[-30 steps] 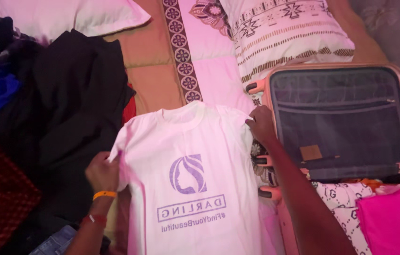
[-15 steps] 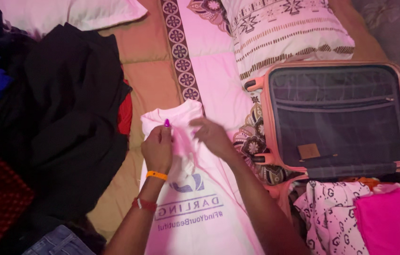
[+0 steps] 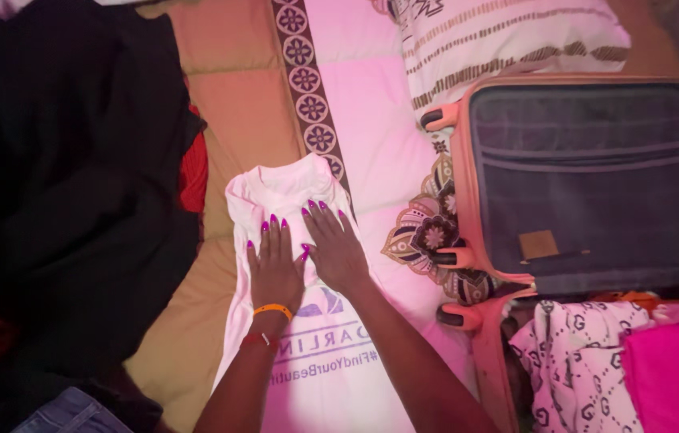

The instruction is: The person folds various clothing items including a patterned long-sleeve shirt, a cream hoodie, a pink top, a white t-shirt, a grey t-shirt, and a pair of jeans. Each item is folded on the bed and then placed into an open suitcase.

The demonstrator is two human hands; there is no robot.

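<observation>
Folded now, T-shirt [image 3: 291, 200] beneath hands [image 3: 307, 261].

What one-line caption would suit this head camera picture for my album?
Both hands, left hand and right hand, press flat on a folded white T-shirt beside an open pink suitcase.

An open pink suitcase [image 3: 463, 192] with a dark lined lid is seen on the right of the bed [image 3: 235, 96], its lower half filled with a patterned white garment [image 3: 576, 353] and a bright pink garment [image 3: 676, 373]. A patterned pillow [image 3: 508, 40] is placed above it. A heap of black clothing [image 3: 74, 176] is piled on the left, with red fabric [image 3: 192, 172] at its edge.
</observation>
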